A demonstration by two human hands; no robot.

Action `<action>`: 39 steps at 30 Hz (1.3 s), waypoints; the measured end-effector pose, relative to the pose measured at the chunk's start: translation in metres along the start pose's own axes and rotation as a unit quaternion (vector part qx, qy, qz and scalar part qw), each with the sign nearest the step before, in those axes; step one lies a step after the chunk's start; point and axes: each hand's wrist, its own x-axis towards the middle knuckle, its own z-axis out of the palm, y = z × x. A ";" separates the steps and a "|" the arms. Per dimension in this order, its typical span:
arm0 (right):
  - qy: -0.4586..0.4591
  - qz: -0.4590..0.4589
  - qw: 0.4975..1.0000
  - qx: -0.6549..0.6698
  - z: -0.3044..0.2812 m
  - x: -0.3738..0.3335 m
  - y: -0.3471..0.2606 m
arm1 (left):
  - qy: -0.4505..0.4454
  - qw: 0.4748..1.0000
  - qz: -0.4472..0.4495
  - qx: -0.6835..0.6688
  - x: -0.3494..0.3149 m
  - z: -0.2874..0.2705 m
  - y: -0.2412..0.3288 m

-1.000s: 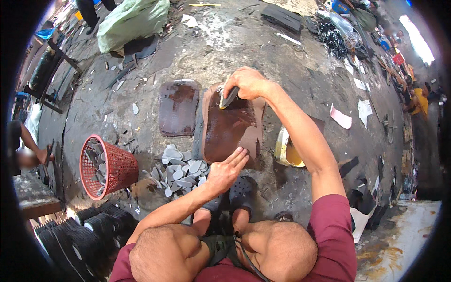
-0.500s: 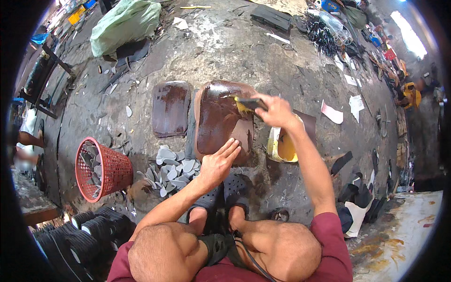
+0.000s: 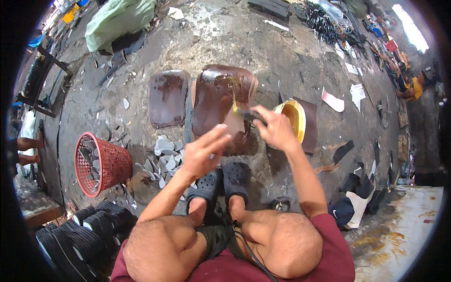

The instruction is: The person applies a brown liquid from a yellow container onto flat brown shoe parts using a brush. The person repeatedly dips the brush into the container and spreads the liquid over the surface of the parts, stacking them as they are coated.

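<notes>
One dark-handled brush (image 3: 245, 113) – partly hidden in the right hand (image 3: 278, 129)

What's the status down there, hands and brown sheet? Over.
Right hand gripping brush over brown sheet. Sheet partly glossy, partly dull. Left hand open, empty, partly hiding sheet's near edge. Tub off right.
</notes>
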 end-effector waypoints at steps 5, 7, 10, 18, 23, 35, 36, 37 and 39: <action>-0.046 0.009 0.998 0.029 0.019 -0.082 -0.048 | 0.140 0.978 -0.153 -0.020 -0.004 -0.020 -0.010; 0.029 -0.026 0.992 0.120 -0.006 -0.060 -0.053 | 0.118 0.979 -0.157 -0.055 -0.010 -0.017 -0.010; 0.089 0.029 0.994 0.054 -0.027 0.013 -0.037 | -0.037 0.987 -0.137 -0.071 -0.014 0.004 0.009; 0.010 0.014 0.993 -0.118 -0.011 0.156 -0.006 | -0.120 0.979 -0.160 -0.042 -0.002 0.009 0.024; -0.060 0.005 0.992 -0.114 0.004 0.164 -0.011 | 0.129 0.951 -0.265 0.092 0.028 -0.005 -0.074; 0.070 -0.171 0.976 -0.115 0.061 -0.026 -0.069 | -0.034 0.874 -0.434 -0.217 0.078 -0.043 -0.063; 0.082 -0.185 0.970 -0.135 0.063 -0.033 -0.069 | -0.035 0.879 -0.425 -0.213 0.080 -0.044 -0.058; 0.094 -0.199 0.963 -0.155 0.067 -0.038 -0.069 | -0.039 0.886 -0.418 -0.199 0.079 -0.044 -0.052; 0.094 -0.206 0.958 -0.177 0.072 -0.047 -0.067 | -0.046 0.898 -0.402 -0.171 0.077 -0.043 -0.042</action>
